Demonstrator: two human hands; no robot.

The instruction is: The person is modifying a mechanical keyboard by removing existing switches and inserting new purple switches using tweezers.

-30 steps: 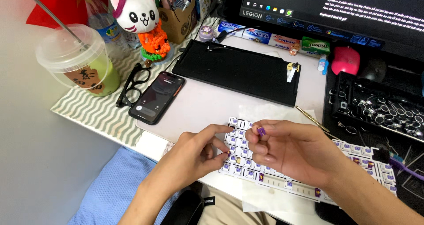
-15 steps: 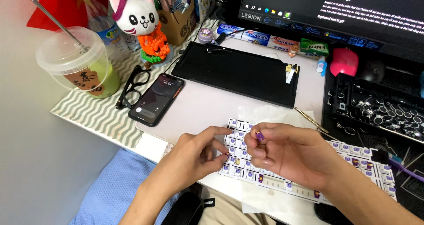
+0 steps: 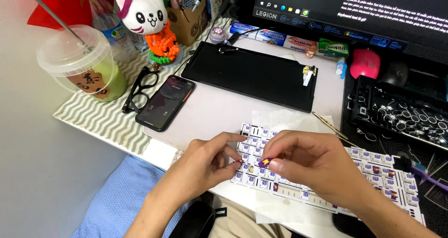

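Note:
A white keyboard plate (image 3: 373,165) studded with purple switches lies along the desk's front edge. My right hand (image 3: 310,165) hovers over its left part, thumb and forefinger pinching a small purple switch (image 3: 265,162). My left hand (image 3: 207,165) rests at the plate's left end, fingertips touching the switches there and steadying it. A sheet of white tissue (image 3: 280,121) lies under the plate.
An empty black keyboard case (image 3: 247,74) sits behind the plate. A phone (image 3: 164,102), glasses (image 3: 140,88) and a lidded drink cup with straw (image 3: 79,63) are at left. A black tray of small parts (image 3: 401,114) and a monitor (image 3: 364,9) stand at right.
My right hand has drawn slightly toward me and lowered the purple switch closer to the plate. My left hand has stayed on the plate's left end.

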